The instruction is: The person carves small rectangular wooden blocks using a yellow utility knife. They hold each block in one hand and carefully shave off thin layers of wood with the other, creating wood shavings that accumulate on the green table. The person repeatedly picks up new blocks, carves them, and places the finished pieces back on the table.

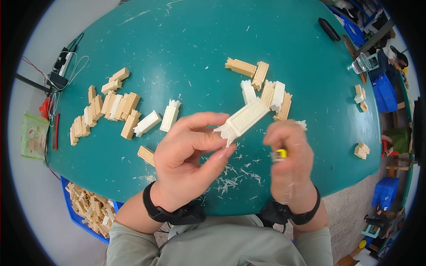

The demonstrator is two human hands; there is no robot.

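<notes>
My left hand point(184, 153) pinches a cream rectangular plastic-looking block point(249, 116) by its jagged end, above the green table. The block is tilted, its plain end pointing up and right, and a raised border frames its face. Close by on the right, my right hand point(295, 164) is curled around a small yellow-and-grey tool point(281, 154). That hand is smeared by motion, and most of the tool is hidden. Tool and block appear apart. Thin white shavings point(228, 179) lie below the hands. Past the held block sits a group of similar white and tan blocks point(267, 93).
More blocks point(122, 106) lie across the left side of the green table point(177, 44). A blue bin point(74, 215) full of such pieces stands at lower left. A power strip point(66, 62) with cables is at the left edge; a clear jar point(361, 63) is at the right.
</notes>
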